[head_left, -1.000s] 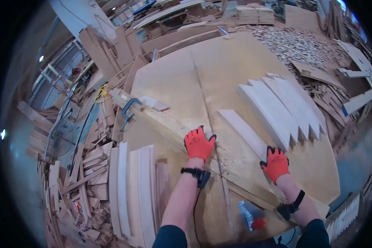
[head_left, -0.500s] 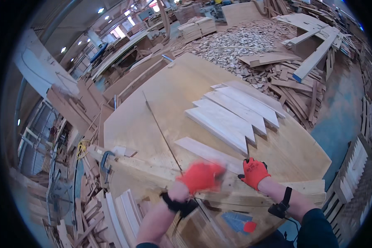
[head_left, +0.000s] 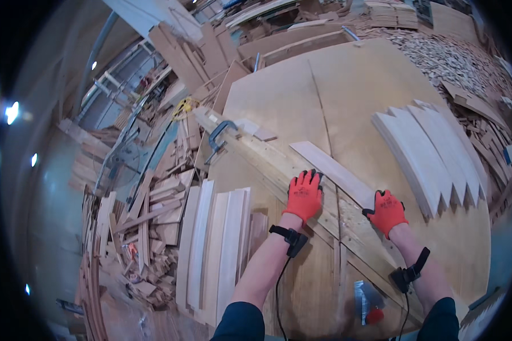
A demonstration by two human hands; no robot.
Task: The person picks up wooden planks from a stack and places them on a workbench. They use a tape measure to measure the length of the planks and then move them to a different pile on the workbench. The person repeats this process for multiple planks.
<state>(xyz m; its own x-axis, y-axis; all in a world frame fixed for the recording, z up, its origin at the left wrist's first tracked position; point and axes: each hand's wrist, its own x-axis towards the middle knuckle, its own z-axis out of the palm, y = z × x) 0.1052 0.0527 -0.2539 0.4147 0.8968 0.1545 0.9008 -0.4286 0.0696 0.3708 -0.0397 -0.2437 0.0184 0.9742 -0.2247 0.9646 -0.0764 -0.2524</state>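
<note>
A pale wooden board (head_left: pixel 335 170) with a slanted far end lies across the worktable (head_left: pixel 279 99). My left hand (head_left: pixel 305 196), in a red glove with black fingertips, rests palm down beside the board's near edge with its fingers stretched out. It holds nothing. At the board's right end, my right hand (head_left: pixel 388 213), gloved alike, has its thumb and fingers closed about the end; the palm side is hidden. Just in front of the board runs a long wooden rail (head_left: pixel 267 159) fixed along the table. Both wrists carry black straps with small devices and cables.
A row of pointed pale boards (head_left: pixel 426 153) lies at the right. A blue-grey clamp (head_left: pixel 219 136) grips the rail's far left end, near a small offcut (head_left: pixel 256 129). Stacked boards (head_left: pixel 216 244) and scrap wood (head_left: pixel 153 227) stand at left. A clear packet (head_left: pixel 367 301) lies nearest me.
The view has swung left. My left hand, blurred before, now lies flat with its fingers extended beside the board. My right hand stays at the board's right end.
</note>
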